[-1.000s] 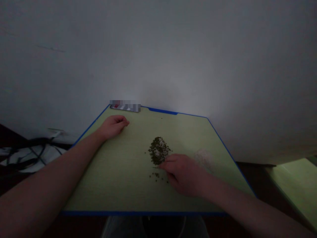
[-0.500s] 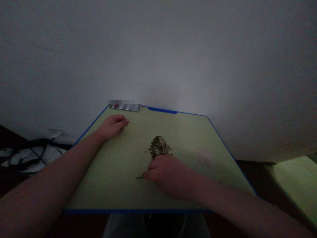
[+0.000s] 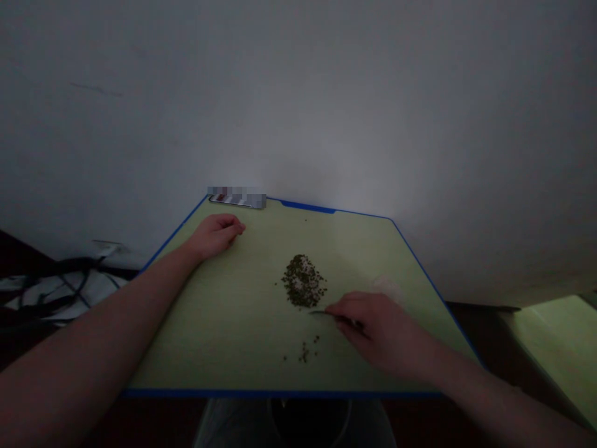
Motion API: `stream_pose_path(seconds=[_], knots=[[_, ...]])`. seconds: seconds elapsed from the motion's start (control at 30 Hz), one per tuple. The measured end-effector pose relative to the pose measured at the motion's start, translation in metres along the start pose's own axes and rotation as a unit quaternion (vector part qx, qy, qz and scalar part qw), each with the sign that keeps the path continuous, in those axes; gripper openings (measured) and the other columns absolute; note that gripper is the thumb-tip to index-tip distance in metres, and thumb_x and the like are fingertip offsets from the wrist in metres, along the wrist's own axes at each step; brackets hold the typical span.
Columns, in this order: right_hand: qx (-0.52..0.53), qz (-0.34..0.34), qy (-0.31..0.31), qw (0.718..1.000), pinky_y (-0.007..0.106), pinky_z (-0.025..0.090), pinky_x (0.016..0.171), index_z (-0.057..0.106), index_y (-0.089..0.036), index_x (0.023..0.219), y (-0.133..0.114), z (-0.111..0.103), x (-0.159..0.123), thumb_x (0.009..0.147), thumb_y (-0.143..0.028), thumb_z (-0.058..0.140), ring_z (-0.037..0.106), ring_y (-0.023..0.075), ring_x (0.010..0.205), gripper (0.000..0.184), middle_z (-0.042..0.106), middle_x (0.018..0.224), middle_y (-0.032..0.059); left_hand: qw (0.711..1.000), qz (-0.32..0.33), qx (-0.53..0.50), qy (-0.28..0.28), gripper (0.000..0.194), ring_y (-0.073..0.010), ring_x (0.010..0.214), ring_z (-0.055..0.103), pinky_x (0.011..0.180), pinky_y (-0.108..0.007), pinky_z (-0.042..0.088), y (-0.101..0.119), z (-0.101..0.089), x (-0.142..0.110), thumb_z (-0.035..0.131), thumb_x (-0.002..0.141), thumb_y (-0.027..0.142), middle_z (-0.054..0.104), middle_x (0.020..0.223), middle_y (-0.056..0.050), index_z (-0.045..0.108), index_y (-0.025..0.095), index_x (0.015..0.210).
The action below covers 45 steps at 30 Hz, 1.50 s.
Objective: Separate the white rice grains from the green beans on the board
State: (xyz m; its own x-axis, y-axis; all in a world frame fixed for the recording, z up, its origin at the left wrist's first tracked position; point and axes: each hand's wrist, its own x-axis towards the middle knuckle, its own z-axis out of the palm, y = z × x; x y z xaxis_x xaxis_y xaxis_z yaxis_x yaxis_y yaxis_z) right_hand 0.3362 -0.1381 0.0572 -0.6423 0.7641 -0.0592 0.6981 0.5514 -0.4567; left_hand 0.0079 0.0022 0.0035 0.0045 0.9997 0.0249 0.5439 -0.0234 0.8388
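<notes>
1. Head view, layout. Clock positions are read from the pile of small dark green granules, with 12 o'clock toward the white wall. The pile lies low and loose near the middle of the green counter, which has blue edging. A smaller scatter of granules sits at 6 o'clock, nearer the counter's front edge.
2. Right hand, at 4 o'clock: the grip is pressed together, pinching a thin dark pick. The exact tool type is too small to tell. Its tip stops just short of the pile, at 5 o'clock.
3. Left hand, at 10 o'clock: it rests on the counter with fingers loosely curled, and no held item is visible.
4. Nearby items: a partly blurred flat phone lies on the far edge at 11 o'clock, and a faint pale patch lies at 3 o'clock.
5. Hazard: a fast or careless stroke of the pick could flick granules outward and spread the pile.
6. Hazard: lowering the right hand could drag its heel through the scatter, pushing granules over the front edge.
7. Hazard: dim light could hide stray granules, so some may be missed.
</notes>
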Motion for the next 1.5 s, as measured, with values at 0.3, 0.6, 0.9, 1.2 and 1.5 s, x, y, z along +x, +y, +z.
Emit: stream_pose_path(seconds=[0.3, 0.6, 0.9, 1.2, 1.5], knots=[[0.039, 0.042, -0.031, 0.998, 0.024, 0.042, 0.064, 0.075, -0.020, 0.096, -0.001, 0.011, 0.020, 0.077, -0.005, 0.055, 0.063, 0.0150, 0.073, 0.031, 0.073, 0.084, 0.0018, 1.000, 0.007, -0.005, 0.000, 0.023, -0.0112, 0.043, 0.041, 0.046, -0.025, 0.032, -0.002, 0.000, 0.001, 0.056, 0.071, 0.039, 0.045, 0.045, 0.005, 0.051, 0.020, 0.059], [0.026, -0.128, -0.109, 0.985, 0.028, 0.046, 0.086, 0.074, -0.017, 0.106, -0.029, 0.016, 0.056, 0.082, -0.003, 0.054, 0.064, 0.0181, 0.093, 0.034, 0.073, 0.097, 0.0060, 1.000, 0.017, 0.013, -0.005, 0.027, -0.0114, 0.043, 0.041, 0.047, -0.026, 0.032, -0.005, 0.000, 0.002, 0.055, 0.074, 0.042, 0.047, 0.046, 0.004, 0.052, 0.021, 0.058], [-0.020, -0.140, -0.184, 0.973, 0.029, 0.048, 0.083, 0.074, -0.021, 0.108, -0.032, 0.018, 0.056, 0.079, -0.004, 0.053, 0.067, 0.0197, 0.092, 0.040, 0.074, 0.098, 0.0066, 1.000, 0.007, 0.011, 0.000, 0.025, -0.0117, 0.044, 0.041, 0.046, -0.026, 0.031, -0.001, 0.001, 0.000, 0.056, 0.073, 0.041, 0.046, 0.046, 0.004, 0.052, 0.021, 0.059], [0.049, -0.013, -0.146, 0.988, 0.029, 0.048, 0.086, 0.073, -0.020, 0.104, -0.016, 0.014, 0.014, 0.079, -0.006, 0.054, 0.068, 0.0204, 0.095, 0.035, 0.075, 0.102, 0.0061, 1.000, 0.000, 0.003, 0.007, 0.021, -0.0125, 0.043, 0.042, 0.046, -0.026, 0.032, 0.008, 0.002, -0.005, 0.057, 0.070, 0.038, 0.046, 0.044, 0.004, 0.053, 0.021, 0.059], [0.073, 0.043, -0.115, 0.990, 0.024, 0.047, 0.071, 0.073, -0.019, 0.089, -0.016, 0.019, -0.013, 0.077, -0.006, 0.055, 0.067, 0.0166, 0.080, 0.025, 0.074, 0.085, 0.0030, 1.000, -0.002, 0.014, 0.005, 0.023, -0.0125, 0.043, 0.041, 0.047, -0.026, 0.032, 0.008, 0.001, -0.004, 0.057, 0.070, 0.038, 0.047, 0.045, 0.003, 0.052, 0.021, 0.057]])
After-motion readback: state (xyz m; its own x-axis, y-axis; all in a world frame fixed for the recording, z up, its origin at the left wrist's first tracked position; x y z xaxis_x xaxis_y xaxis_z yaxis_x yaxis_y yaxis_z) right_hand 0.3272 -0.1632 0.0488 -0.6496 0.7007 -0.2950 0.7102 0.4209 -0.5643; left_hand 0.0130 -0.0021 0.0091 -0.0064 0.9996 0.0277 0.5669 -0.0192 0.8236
